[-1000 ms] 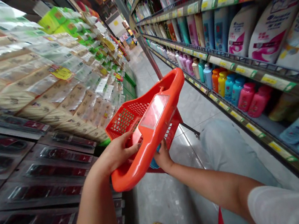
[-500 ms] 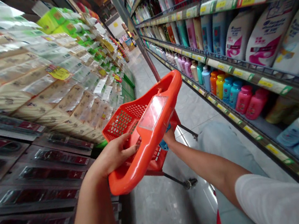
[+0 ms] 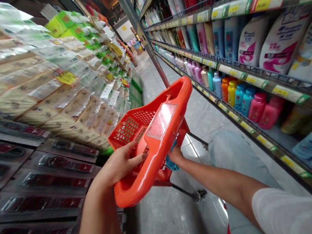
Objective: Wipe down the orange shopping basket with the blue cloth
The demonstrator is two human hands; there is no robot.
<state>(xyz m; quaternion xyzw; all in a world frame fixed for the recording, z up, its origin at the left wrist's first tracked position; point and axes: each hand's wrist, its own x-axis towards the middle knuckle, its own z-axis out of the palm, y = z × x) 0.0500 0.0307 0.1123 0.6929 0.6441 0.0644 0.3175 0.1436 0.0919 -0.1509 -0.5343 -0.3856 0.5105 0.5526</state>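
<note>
While my left hand (image 3: pixel 120 163) rests across the handle (image 3: pixel 152 165) at 12 o'clock, thumb and fingers parted, my right hand (image 3: pixel 176 155) contacts the blue item (image 3: pixel 171 164) beneath; its finger closure, partly hidden, I cannot tell. Beyond: basket (image 3: pixel 129 127), 12 o'clock; bottles (image 3: pixel 258 107), 2 o'clock; packs (image 3: pixel 58 103), 10 o'clock.

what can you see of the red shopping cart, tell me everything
The cart is orange-red and glossy, plastic-looking, with a looped handle, a shiny clear panel set in it, a basket with perforated walls, and dark legs on casters. It stands on the grey floor, slanted in the view. The left hand grips the handle; the right hand is under it, at something blue.
</note>
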